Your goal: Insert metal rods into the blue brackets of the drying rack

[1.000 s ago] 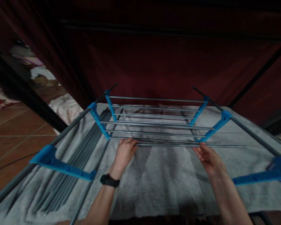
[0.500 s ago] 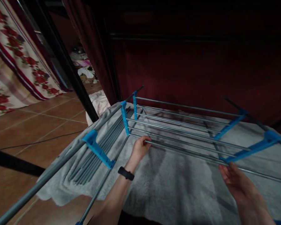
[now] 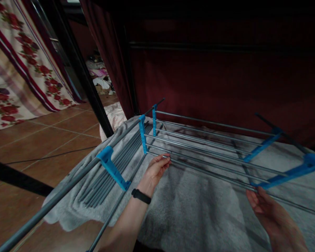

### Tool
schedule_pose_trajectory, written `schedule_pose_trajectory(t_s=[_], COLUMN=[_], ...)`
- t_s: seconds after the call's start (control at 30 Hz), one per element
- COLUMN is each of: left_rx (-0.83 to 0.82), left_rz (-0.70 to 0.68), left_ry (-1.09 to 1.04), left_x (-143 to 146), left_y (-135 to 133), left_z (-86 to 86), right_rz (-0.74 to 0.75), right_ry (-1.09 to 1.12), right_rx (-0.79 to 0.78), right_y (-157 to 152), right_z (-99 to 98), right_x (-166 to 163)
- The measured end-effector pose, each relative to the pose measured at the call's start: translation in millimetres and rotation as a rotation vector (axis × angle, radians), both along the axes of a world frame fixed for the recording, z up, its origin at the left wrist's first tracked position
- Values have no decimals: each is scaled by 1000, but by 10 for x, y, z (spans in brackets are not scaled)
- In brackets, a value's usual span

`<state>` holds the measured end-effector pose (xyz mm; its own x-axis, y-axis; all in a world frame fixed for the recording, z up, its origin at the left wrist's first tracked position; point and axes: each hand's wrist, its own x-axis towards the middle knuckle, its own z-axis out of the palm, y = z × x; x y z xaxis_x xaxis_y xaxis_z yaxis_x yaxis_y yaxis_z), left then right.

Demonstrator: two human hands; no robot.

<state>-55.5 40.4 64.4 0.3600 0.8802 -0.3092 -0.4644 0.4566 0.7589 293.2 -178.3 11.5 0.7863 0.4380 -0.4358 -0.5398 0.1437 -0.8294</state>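
A rack of grey metal rods (image 3: 210,143) set in blue plastic brackets (image 3: 142,134) stands over a grey fluffy blanket (image 3: 199,217). My left hand (image 3: 156,171), with a black band on the wrist, pinches the left end of the nearest grey rod (image 3: 207,171), just right of the blue bracket. My right hand (image 3: 267,213) grips the same rod near a blue bracket (image 3: 286,175) on the right, fingers curled under it. The rod runs slanting between my two hands.
Several loose grey rods (image 3: 107,171) lie on the blanket at the left, beside another blue bracket (image 3: 111,166) on a long frame tube. A dark red curtain (image 3: 212,80) hangs behind. A floral curtain (image 3: 21,77), a black post (image 3: 78,73) and tiled floor (image 3: 42,140) are at the left.
My view has swung to the left, bringing the floral curtain and the floor into sight. Both hands have stayed at the nearest rod, and my left fingers have shifted slightly along it.
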Motion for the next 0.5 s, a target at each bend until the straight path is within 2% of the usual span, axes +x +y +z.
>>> schedule_pose_trajectory(t_s=[0.17, 0.5], left_rx=[-74, -78], left_rz=[51, 57], left_ry=[-73, -103], left_x=[7, 31], left_y=[28, 44], left_z=[-12, 13], right_rz=[-8, -26], right_ry=[49, 85], right_rx=[16, 18], right_y=[38, 110], right_z=[51, 36], right_x=[-60, -55])
